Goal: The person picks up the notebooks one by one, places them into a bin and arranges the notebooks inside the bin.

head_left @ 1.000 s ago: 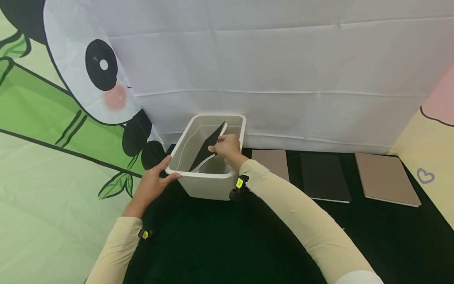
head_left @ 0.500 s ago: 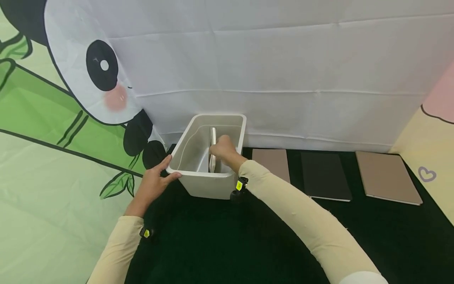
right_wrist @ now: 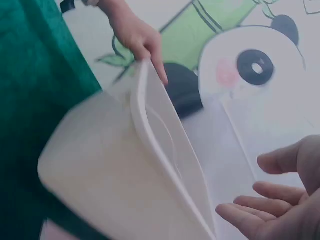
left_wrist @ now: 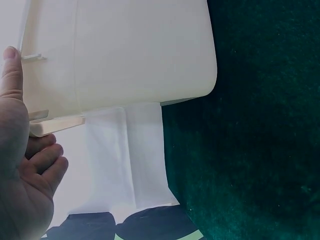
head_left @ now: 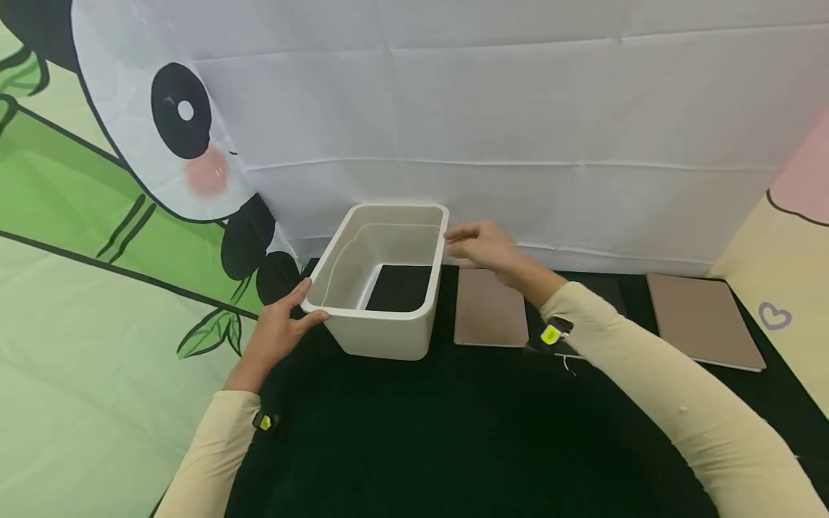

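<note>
A person's left hand (head_left: 280,331) holds the near left corner of a white bin (head_left: 378,338), thumb along the front rim and fingers at the left side, clamped on that corner. The right hand (head_left: 484,250) hovers just beside the bin's right rim, palm and fingers turned toward it; the right wrist view shows thumb and fingertips well apart, though whether any fingertip touches the rim cannot be told.

Inside the bin, a black notebook (head_left: 401,288) lies on the floor, dark cover facing up. Its left edge runs along the bin's length, pointing away from the person, and its far edge lies crosswise near the far wall. The front wall hides its near end and the right wall hides its right side, so its long axis cannot be read with certainty. The bin itself stands upright, mouth up, its long axis running from the person toward the white backdrop (head_left: 492,108).

To the bin's right on a dark green cloth (head_left: 401,439), a brown notebook (head_left: 491,309) lies flat, long axis pointing away from the person. Next along, a second black notebook (head_left: 612,290) is partly covered by the right sleeve (head_left: 654,388). Farthest right, another brown notebook (head_left: 704,320) lies at a slant, its near end angled rightward. A panda print (head_left: 181,111) decorates the hanging at left.
</note>
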Demonstrator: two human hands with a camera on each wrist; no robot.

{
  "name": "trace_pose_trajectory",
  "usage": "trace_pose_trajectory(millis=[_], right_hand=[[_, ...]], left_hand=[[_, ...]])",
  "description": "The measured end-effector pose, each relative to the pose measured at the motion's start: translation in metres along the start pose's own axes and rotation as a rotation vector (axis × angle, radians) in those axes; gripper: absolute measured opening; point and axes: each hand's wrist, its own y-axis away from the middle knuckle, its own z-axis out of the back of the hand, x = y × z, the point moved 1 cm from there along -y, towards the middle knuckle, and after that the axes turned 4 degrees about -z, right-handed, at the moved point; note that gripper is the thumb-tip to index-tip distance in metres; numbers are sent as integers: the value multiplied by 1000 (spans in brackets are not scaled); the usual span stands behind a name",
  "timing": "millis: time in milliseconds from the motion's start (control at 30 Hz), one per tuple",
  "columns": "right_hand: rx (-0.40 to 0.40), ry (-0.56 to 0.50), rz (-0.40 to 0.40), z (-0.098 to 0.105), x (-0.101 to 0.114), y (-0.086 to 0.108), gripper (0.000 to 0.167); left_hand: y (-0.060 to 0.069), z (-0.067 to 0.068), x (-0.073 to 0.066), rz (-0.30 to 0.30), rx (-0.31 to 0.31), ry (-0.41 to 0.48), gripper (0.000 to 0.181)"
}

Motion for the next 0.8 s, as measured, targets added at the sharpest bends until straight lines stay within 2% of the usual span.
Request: trace_pose_trajectory(millis=[167,300,433,600,700,800], right_hand=[[-6,22,117,62,-32,33,54],[-70,71,209,106,-66,59,54],[-206,251,183,140,-109,82,53],[-346,537,139,180,-158,110,59],[-411,620,142,203,-187,123,60],[-448,656,119,225,-215,137,62]], left_hand=[[0,0,-1,1,-1,2,86],[1,-1,-2,16,-1,21,85],[1,1,0,24,9,35,86],[2,-3,3,2,-20,31,85],[2,-3,3,-3,-26,31,84],[0,-5,1,-1,-12,40,84]])
